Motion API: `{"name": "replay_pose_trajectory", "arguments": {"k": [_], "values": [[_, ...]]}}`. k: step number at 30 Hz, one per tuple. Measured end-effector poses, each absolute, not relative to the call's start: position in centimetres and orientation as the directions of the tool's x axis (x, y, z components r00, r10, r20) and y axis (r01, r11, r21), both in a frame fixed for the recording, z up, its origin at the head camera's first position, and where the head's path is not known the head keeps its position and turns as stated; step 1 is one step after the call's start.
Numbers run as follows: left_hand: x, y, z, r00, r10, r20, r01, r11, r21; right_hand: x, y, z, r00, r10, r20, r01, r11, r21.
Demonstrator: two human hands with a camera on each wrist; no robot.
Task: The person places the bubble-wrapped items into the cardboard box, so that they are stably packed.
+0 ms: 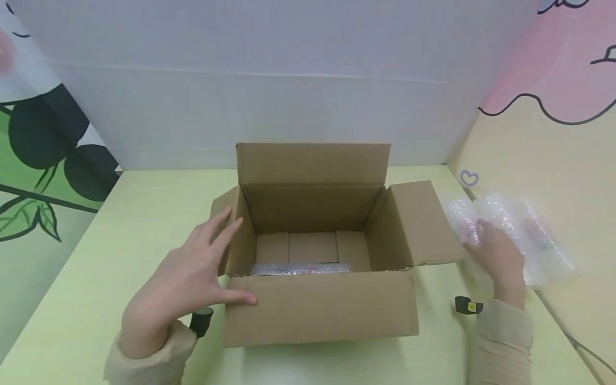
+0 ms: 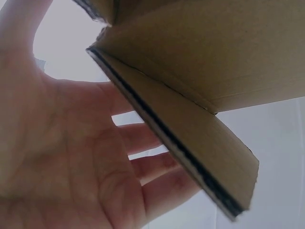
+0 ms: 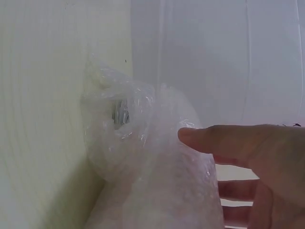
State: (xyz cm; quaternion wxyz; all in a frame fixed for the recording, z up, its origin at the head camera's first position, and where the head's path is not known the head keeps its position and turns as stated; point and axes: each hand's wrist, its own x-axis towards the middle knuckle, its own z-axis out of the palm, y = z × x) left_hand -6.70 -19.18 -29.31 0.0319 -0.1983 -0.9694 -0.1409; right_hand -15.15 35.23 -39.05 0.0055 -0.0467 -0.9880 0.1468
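An open cardboard box [image 1: 322, 307] stands in the middle of the table, its flaps folded outward. Inside, along the near wall, lies a bubble-wrapped packet [image 1: 300, 269]. My left hand [image 1: 187, 272] is spread at the box's near left corner, thumb on the front flap and fingers along the left flap [image 2: 171, 129]. To the right of the box, my right hand [image 1: 498, 256] holds the edge of another bubble-wrapped packet [image 3: 162, 176]. Its thumb [image 3: 205, 138] lies on the wrap, while the other fingers pass behind; their tips are hidden.
More bubble-wrapped packets [image 1: 544, 235] lean by the right wall. Two small black objects, one by the left sleeve [image 1: 201, 321] and one with a yellow patch [image 1: 469, 306], show near the wrists. A white panel [image 1: 289, 117] closes off the back, with printed panels at both sides.
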Motion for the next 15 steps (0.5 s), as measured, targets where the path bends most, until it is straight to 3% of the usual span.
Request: {"name": "replay_pose_trajectory", "arguments": {"k": [8,15], "values": [[-6.6,-19.3,-29.2,-0.923,0.373,0.1,0.386,0.885,0.26,-15.0,35.2,-38.8,-0.995,0.094,0.015,0.086,0.96,-0.266],[-6.5,-19.3,-29.1,-0.925,0.366,0.099,0.379,0.887,0.263,-15.2,35.2,-36.6,-0.984,0.047,0.169,0.009,0.975,-0.222]]}}
